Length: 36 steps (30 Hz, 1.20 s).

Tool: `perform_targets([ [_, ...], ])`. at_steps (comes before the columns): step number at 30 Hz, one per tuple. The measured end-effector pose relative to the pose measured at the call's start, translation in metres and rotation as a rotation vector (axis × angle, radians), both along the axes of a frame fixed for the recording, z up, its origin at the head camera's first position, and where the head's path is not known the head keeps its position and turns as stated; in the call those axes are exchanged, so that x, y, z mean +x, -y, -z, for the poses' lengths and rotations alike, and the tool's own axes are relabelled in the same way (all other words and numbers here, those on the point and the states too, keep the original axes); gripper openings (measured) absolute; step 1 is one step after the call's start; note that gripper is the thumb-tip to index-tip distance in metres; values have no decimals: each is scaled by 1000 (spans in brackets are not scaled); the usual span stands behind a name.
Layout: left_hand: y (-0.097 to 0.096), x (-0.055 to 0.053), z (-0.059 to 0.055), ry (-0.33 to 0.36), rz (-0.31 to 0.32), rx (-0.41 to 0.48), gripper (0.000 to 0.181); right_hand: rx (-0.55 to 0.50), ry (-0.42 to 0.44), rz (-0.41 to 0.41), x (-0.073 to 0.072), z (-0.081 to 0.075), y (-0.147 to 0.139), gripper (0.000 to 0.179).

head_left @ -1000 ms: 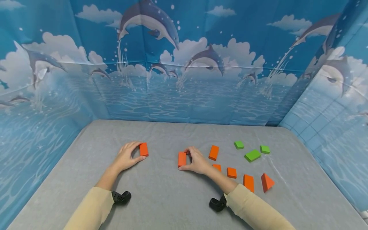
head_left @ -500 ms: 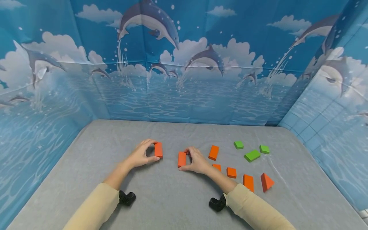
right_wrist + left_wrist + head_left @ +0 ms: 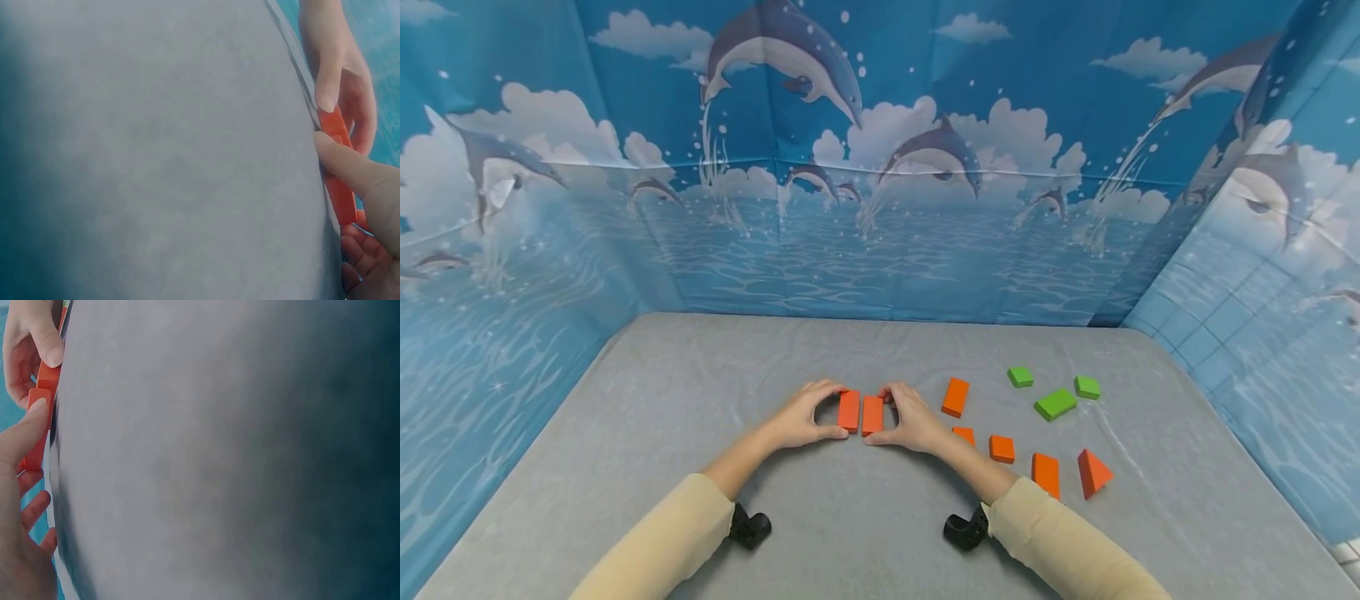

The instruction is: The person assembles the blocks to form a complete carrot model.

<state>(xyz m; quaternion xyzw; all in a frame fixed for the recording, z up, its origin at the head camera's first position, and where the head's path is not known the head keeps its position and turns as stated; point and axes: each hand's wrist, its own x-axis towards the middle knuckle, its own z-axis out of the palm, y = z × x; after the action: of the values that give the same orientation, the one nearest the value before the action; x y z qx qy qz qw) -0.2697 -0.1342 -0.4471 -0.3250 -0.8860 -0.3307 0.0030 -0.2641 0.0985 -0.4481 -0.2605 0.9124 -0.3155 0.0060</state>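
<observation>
Change: the left hand [image 3: 807, 414] has brought its red-orange block [image 3: 848, 412] rightward, from well apart to just beside the right block [image 3: 872, 415]; the right hand [image 3: 917, 421] and its block have stayed in place; the pair now stands side by side, a narrow gap between, the left one set slightly farther back, so the bringing together looks nearly done.

Fingers: on each hand, thumb at the block's near end and fingertips at the far end, parted by the block's length, pinching it.

Surface: one table [image 3: 820, 517], grey-clothed; an orange block [image 3: 955, 397] right of the right hand; three more orange blocks [image 3: 1002, 448] nearer, one partly hidden by the forearm; one orange triangular piece [image 3: 1094, 474]; three green blocks [image 3: 1056, 404], farther back.

Room: curtain [image 3: 850, 267], blue, printed with dolphins, clouds and water, on three sides; sleeves [image 3: 662, 533], pale yellow; black devices [image 3: 750, 527], one per wrist.
</observation>
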Motion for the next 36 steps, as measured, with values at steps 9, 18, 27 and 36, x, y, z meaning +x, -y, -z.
perform_targets([
  [9,-2,3,4,-2,-13,-35,66,-1,-19,-5,0,-1,1,64],
  [18,0,3,7,6,-15,-21,66,-5,-15,-5,-1,0,2,65],
  [27,0,2,11,5,-20,-5,67,-22,-27,-22,-2,-1,0,68],
  [36,1,1,15,-20,6,12,68,-273,34,85,-6,-26,-36,65],
])
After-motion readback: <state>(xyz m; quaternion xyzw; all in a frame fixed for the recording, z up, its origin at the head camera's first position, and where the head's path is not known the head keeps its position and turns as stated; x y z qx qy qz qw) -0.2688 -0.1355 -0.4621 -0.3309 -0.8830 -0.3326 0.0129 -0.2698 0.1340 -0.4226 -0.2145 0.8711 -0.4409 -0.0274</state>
